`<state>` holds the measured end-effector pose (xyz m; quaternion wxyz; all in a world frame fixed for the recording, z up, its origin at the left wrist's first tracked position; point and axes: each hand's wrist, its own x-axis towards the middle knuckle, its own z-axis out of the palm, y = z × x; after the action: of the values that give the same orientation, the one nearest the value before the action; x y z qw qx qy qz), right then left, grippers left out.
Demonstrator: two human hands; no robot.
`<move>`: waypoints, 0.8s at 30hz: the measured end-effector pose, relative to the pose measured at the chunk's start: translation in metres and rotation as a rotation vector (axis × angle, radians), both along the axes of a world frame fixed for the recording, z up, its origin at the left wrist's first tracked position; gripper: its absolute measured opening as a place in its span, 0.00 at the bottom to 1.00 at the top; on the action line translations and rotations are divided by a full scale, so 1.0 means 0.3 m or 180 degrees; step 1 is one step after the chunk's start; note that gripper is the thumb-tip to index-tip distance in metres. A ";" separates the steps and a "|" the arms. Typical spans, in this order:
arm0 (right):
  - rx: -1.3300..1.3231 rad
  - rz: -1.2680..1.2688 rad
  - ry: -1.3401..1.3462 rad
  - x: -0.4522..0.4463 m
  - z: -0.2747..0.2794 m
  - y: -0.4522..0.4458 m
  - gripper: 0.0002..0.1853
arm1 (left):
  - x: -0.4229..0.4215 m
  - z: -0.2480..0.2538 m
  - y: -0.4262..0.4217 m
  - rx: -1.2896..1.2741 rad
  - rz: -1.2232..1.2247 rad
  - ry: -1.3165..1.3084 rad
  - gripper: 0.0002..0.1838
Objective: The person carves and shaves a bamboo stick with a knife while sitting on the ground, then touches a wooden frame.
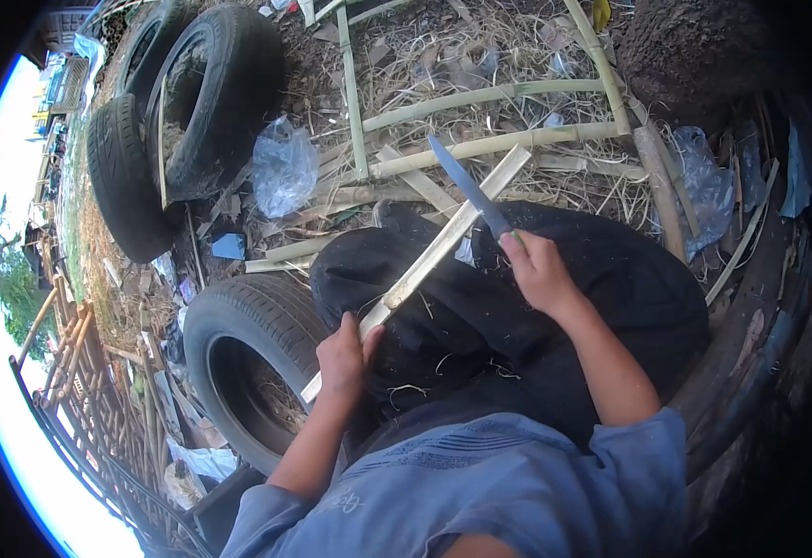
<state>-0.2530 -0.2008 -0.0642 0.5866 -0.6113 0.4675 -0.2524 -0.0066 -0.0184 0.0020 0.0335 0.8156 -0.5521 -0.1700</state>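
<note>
My left hand (343, 358) is wrapped round the lower part of a split bamboo strip (424, 265), which slants up to the right across my lap. A darker node mark shows partway along its pale inner face. In my right hand (541, 272) is a knife (466, 186), gripped by its handle, most of which the fingers hide. The blade points up and to the left and crosses the strip near its upper end. Whether the edge touches the bamboo I cannot tell. Small shavings lie on my dark trousers (592, 270).
A tyre (257, 325) lies by my left arm, and several more tyres (224, 93) stand at upper left. Bamboo poles (508, 139) and shavings cover the ground ahead. Clear plastic bags (285, 167) lie about. A bamboo rack (80, 372) stands far left, a trunk-like brown mass (694, 56) upper right.
</note>
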 end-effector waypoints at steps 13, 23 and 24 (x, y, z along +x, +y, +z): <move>-0.0195 0.0015 -0.0064 0.021 0.022 0.018 0.22 | -0.004 -0.001 -0.019 -0.0064 -0.0001 -0.0080 0.24; 0.1347 -0.0697 -0.0552 -0.021 0.031 -0.026 0.22 | 0.003 -0.015 -0.025 -0.0117 -0.0035 0.0009 0.24; 0.0524 -0.0609 -0.0298 0.002 0.002 -0.006 0.22 | -0.005 -0.017 -0.022 -0.0140 0.0008 0.0015 0.24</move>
<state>-0.2523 -0.2026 -0.0637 0.6292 -0.5013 0.5149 -0.2962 -0.0080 -0.0249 -0.0031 0.0529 0.8150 -0.5546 -0.1598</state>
